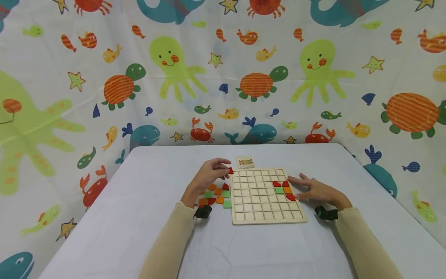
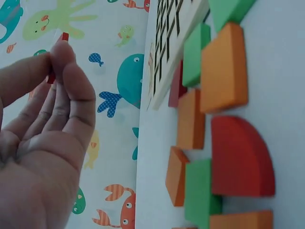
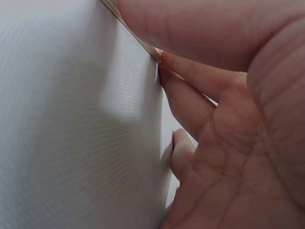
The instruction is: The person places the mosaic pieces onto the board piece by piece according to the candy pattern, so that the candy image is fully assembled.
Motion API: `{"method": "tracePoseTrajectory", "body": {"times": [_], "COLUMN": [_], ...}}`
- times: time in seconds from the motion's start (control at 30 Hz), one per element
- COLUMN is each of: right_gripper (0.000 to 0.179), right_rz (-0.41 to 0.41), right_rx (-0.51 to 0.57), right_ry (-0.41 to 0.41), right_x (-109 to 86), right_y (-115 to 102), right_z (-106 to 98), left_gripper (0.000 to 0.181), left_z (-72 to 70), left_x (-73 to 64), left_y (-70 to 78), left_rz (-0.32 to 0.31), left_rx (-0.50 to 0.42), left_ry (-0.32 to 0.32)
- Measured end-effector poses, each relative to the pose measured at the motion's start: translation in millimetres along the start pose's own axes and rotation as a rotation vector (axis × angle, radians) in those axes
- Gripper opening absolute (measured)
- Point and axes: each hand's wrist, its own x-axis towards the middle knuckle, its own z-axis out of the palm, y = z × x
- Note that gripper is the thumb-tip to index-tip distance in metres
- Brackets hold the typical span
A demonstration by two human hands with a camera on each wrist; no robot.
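My left hand [image 1: 210, 173] pinches a small red piece [image 1: 231, 170] between thumb and fingertips, above the upper left corner of a wooden grid board [image 1: 258, 217]. In the left wrist view only the ends of that red piece [image 2: 65, 36] show past the fingers. My right hand [image 1: 318, 191] lies at the board's right edge, fingers extended and touching the rim. Near it on the grid sit a green square [image 1: 279, 190], an orange square [image 1: 287, 190] and red quarter-circles, one of them [image 1: 290, 198] below the orange square.
Left of the board several loose pieces lie on the white table [image 1: 139, 232], among them a green square [image 1: 227, 204], an orange square [image 1: 219, 200] and a red quarter-circle [image 2: 240, 157]. A small pattern card [image 1: 245, 162] lies behind the board. A printed cloth [image 1: 223, 62] hangs at the back.
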Motion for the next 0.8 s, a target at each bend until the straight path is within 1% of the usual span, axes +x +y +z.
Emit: {"method": "tracePoseTrajectory", "body": {"times": [0.13,0.23,0.3,0.43,0.63,0.73,0.8], "right_gripper": [0.091,0.092,0.092,0.091,0.091,0.091,0.091], "right_rz": [0.011,0.008,0.006,0.006,0.006,0.005,0.004], "right_rx": [-0.010,-0.014,-0.015,-0.020,-0.030,-0.028,-0.027], "right_ry": [0.003,-0.001,-0.004,-0.003,0.003,0.001,0.000], "right_x": [1.8,0.5,-1.0,-2.8,-1.5,-0.3,0.8], "right_y": [1.4,0.1,-1.1,1.1,2.0,1.4,1.2], "right_z": [-0.2,0.4,0.6,2.0,1.9,1.9,2.4], "left_gripper": [0.029,0.022,0.021,0.024,0.028,0.028,0.027], "left_z": [5.8,11.4,14.9,21.8,29.0,35.1,40.0], "left_x": [2.0,3.2,4.0,7.7,14.9,18.6,20.5], "left_y": [2.0,4.5,6.4,8.0,10.5,9.9,9.0], "left_rz": [0.011,0.006,-0.003,-0.026,-0.032,-0.034,-0.037], "left_rx": [-0.081,-0.116,-0.127,-0.144,-0.155,-0.151,-0.165], "left_ry": [-0.010,-0.024,-0.033,-0.050,-0.076,-0.080,-0.089]}}
